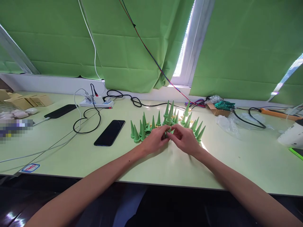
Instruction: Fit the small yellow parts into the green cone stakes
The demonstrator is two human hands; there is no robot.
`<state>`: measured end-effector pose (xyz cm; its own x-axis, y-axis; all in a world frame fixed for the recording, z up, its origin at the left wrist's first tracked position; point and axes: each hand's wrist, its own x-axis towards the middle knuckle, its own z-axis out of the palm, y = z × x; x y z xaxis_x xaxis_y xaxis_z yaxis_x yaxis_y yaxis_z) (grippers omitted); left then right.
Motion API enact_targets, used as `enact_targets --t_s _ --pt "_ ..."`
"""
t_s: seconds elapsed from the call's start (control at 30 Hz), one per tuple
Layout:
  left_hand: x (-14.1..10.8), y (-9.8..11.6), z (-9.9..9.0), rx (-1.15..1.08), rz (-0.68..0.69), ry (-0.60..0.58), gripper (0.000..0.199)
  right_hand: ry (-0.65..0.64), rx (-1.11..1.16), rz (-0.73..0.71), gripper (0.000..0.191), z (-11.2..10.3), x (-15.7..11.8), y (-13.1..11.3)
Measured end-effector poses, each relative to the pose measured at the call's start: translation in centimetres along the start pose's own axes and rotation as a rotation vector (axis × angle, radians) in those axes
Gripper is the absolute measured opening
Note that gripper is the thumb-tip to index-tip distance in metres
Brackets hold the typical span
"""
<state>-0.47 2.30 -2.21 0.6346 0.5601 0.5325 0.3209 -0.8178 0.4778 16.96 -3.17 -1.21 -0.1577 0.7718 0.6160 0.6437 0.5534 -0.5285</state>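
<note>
Many green cone-shaped pieces with ring bases (136, 135) stand upright on the pale table around both hands. My left hand (156, 135) is closed in front of them, its fingertips pinched together. My right hand (184, 137) meets it from the right, thumb and forefinger also pinched. Between the fingertips is something small, mostly hidden by the fingers; I cannot make out what it is. Right of my right hand, several green cones (200, 134) lean at an angle. Small yellowish bits show among the cones behind the hands.
A black phone (109, 133) lies left of the cones, and another dark phone (62, 111) farther left beside a white power strip (97, 103). Cables run along the back. Small cardboard boxes (40, 100) are at far left; an open box (218, 111) and clear plastic (228, 124) lie at right.
</note>
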Motion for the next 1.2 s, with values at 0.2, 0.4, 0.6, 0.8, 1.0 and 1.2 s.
enact_targets --t_s 0.2,0.4,0.6,0.8,1.0,1.2 --pt "-0.06 0.00 -0.05 0.042 0.032 -0.043 0.004 0.011 -0.024 -0.017 0.017 0.15 -0.03 0.22" --pt "-0.11 0.05 -0.11 0.030 0.030 -0.064 0.007 0.012 -0.040 -0.031 0.012 0.10 -0.06 0.24" --pt "-0.19 0.25 -0.15 0.051 -0.029 -0.103 0.022 0.025 -0.058 -0.040 0.016 0.18 -0.06 0.16" --pt "-0.03 0.36 -0.39 0.023 -0.005 -0.075 0.033 0.107 -0.049 -0.029 0.017 -0.08 -0.03 -0.09" --pt "0.09 -0.08 -0.57 0.089 0.012 -0.012 0.036 0.214 -0.123 0.006 0.017 -0.41 0.20 0.38" --pt "0.14 -0.18 -0.60 0.136 -0.060 -0.007 0.027 0.268 -0.195 0.010 0.015 -0.40 0.32 0.80"
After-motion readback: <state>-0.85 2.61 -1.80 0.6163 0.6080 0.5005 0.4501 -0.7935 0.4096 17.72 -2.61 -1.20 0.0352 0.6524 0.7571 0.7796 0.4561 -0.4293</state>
